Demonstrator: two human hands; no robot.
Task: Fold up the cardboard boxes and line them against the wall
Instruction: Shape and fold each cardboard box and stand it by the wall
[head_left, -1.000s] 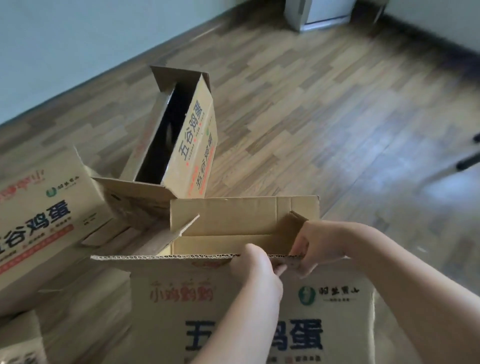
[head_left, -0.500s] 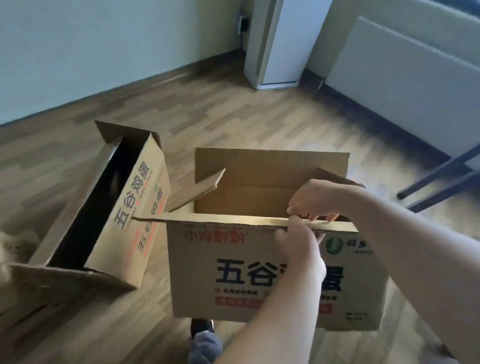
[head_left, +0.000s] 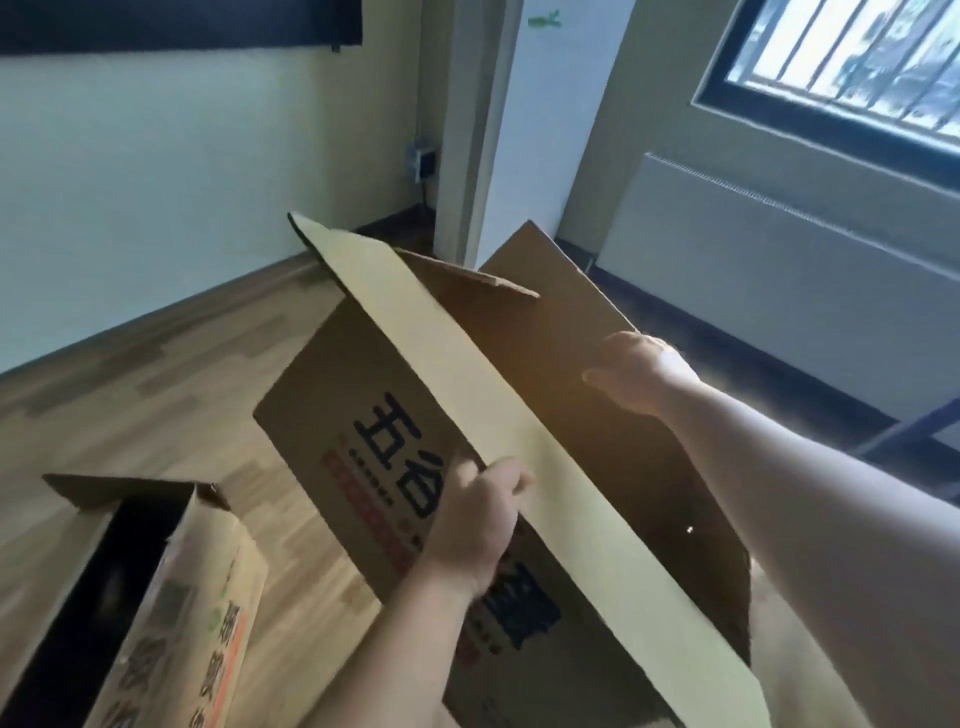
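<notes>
I hold a brown cardboard box (head_left: 332, 395) with blue and red print up in the air, tilted, its open top facing me. My left hand (head_left: 475, 525) grips the near long flap (head_left: 493, 415) by its edge. My right hand (head_left: 639, 371) rests against the box's far inner wall near the right side, fingers pressed flat on the cardboard. A short side flap (head_left: 467, 278) sticks inward at the far end. A second open box (head_left: 171, 597) with the same print stands on the floor at the lower left, its inside dark.
Wooden floor (head_left: 130, 415) runs to a pale wall (head_left: 156, 182) on the left. A white upright unit (head_left: 498, 130) stands in the corner. A white radiator panel (head_left: 779, 249) sits under a barred window (head_left: 857, 67) on the right. Dark chair legs (head_left: 914, 426) show at the far right.
The box has been lifted off the floor and tilted, and my view has swung up toward the corner and window. The right hand moved from the flap edge to the far inner wall.
</notes>
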